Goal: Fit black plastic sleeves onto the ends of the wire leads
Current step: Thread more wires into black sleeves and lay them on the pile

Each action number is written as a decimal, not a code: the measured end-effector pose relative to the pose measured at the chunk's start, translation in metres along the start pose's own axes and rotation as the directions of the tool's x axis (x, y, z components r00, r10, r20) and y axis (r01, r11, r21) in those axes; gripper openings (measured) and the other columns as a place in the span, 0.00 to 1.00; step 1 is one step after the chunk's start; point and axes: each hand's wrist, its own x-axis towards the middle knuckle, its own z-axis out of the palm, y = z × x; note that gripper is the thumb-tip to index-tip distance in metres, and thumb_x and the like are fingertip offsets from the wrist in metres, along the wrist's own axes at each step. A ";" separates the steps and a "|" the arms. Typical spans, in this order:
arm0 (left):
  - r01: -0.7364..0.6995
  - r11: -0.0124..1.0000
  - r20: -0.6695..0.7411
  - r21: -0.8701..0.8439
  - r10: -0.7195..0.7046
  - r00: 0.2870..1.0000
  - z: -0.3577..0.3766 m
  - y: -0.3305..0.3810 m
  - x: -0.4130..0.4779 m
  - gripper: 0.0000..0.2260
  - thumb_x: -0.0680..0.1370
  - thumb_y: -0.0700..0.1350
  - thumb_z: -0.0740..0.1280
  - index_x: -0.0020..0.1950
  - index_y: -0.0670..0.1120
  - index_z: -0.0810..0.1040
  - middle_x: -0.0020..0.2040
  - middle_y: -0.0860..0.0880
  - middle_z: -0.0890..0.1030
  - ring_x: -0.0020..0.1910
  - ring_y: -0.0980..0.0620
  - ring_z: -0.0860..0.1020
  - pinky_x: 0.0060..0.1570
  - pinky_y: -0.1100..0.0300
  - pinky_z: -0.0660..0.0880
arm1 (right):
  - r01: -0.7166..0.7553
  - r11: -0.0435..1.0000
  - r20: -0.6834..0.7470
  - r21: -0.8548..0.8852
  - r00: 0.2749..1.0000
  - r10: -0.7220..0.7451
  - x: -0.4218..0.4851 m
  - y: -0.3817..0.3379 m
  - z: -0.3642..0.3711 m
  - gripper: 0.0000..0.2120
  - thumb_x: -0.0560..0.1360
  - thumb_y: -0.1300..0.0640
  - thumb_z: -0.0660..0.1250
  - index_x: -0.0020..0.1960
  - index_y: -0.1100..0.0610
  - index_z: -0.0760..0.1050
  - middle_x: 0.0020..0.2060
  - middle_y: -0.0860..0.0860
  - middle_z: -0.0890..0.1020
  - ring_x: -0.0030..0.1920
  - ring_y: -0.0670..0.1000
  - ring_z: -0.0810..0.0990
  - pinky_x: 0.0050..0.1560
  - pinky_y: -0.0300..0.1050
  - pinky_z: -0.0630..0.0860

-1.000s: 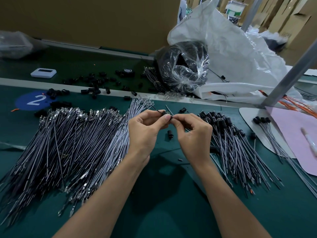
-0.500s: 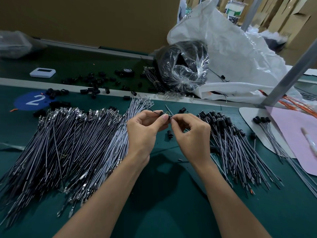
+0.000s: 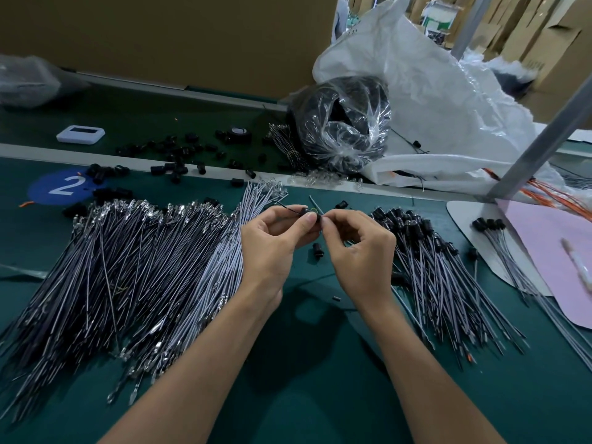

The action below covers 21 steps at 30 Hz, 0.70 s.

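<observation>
My left hand [image 3: 272, 248] and my right hand [image 3: 362, 251] meet above the green mat, fingertips together. Between them sits a small black plastic sleeve [image 3: 311, 216], pinched by my left thumb and fingers. A thin wire lead [image 3: 288, 209] sticks out to the upper left past my left fingers, and my right fingertips pinch the lead at the sleeve's right end. A big pile of bare grey wire leads [image 3: 128, 267] lies to the left. Leads with black sleeves fitted [image 3: 426, 251] lie fanned out on the right. One loose sleeve [image 3: 317, 249] lies on the mat under my hands.
Several loose black sleeves [image 3: 173, 155] are scattered at the back left near a white device [image 3: 80, 134]. A clear bag of black parts [image 3: 342, 123] and a white sack [image 3: 448, 100] stand behind. A pink sheet [image 3: 557, 251] and a metal post [image 3: 544, 139] are on the right.
Both hands stayed together at the same spot and shifted slightly away from me. The fingertips worked the sleeve along the lead.
</observation>
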 end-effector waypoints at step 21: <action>0.107 0.991 0.112 -0.077 -0.098 0.989 -0.008 0.000 0.010 0.09 0.66 0.40 0.72 0.45 0.40 0.83 0.39 0.45 0.85 0.40 0.50 0.84 0.44 0.62 0.81 | 0.038 0.999 0.024 -0.037 0.999 -0.037 0.003 -0.001 -0.003 0.01 0.73 0.62 0.73 0.43 0.60 0.82 0.38 0.50 0.82 0.37 0.46 0.80 0.41 0.41 0.78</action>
